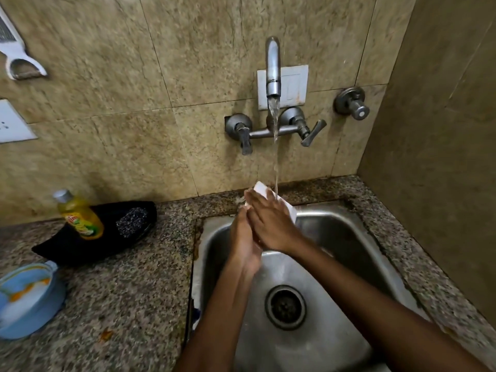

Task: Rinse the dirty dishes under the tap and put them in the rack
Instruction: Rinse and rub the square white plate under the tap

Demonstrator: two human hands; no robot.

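Note:
Water runs from the wall tap (273, 76) in a thin stream onto a white dish (261, 189) held on edge above the steel sink (343, 237). My left hand (245, 242) holds the dish from below and the left. My right hand (271, 221) lies flat over its face, fingers straight and pointing to the upper left. Both hands cover most of the dish; only its top corner and a strip at the right show.
On the granite counter to the left stand a yellow dish-soap bottle (80, 216), a black tray (88, 242) with a steel scrubber (132, 220), and a blue bowl (29, 299) with residue. The sink drain (285, 307) is below my arms. A side wall closes off the right.

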